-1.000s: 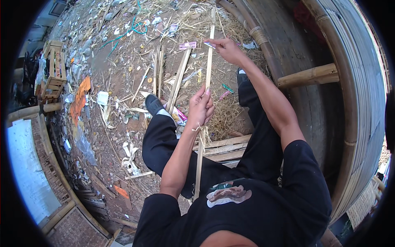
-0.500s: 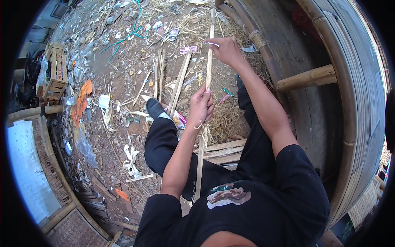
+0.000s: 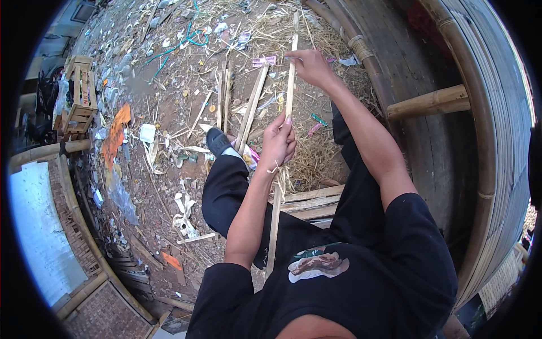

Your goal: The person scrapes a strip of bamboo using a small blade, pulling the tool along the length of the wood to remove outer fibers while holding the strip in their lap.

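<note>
A seated person holds a long thin bamboo strip [image 3: 289, 85] that runs from the lap out to the far part of the scene, roughly along the middle of the view. The left hand [image 3: 279, 142] wraps around the strip near its middle, its grip clamped on it with the thumb lying along the wood. The right hand [image 3: 307, 63] is stretched out farther away, its fingers pinched on the strip close to the far end. The near end of the strip passes down beside the left forearm toward the person's black trousers.

Just left of the strip, several loose bamboo slats [image 3: 248, 110] lie on the dirt ground [image 3: 169, 118], which is strewn with shavings, scraps and litter. A black shoe [image 3: 217, 140] rests near those slats. Under the legs lie a few flat wooden planks [image 3: 307, 202]. To the right curves a large round bamboo frame [image 3: 497, 113] with a thick crossbar [image 3: 429, 101]. Far left stands a small wooden crate [image 3: 79, 93].
</note>
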A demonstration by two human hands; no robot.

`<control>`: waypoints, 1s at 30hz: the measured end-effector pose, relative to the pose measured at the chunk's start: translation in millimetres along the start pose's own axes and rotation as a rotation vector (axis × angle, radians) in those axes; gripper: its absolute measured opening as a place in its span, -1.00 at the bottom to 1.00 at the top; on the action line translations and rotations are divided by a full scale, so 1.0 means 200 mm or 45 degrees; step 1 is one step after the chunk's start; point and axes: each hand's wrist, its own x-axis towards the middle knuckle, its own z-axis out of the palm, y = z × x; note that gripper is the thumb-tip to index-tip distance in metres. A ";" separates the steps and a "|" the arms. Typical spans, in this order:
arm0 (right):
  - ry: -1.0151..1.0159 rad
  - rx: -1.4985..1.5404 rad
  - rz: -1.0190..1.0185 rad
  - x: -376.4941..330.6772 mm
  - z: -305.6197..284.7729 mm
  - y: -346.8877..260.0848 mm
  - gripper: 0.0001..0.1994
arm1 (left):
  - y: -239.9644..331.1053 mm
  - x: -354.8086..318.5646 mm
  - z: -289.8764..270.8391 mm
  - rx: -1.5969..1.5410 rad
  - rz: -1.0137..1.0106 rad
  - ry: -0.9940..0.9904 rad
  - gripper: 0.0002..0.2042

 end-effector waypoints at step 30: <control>-0.048 0.287 0.061 0.05 0.01 -0.12 -0.67 | 0.10 0.03 -0.05 -0.005 0.082 0.052 -0.67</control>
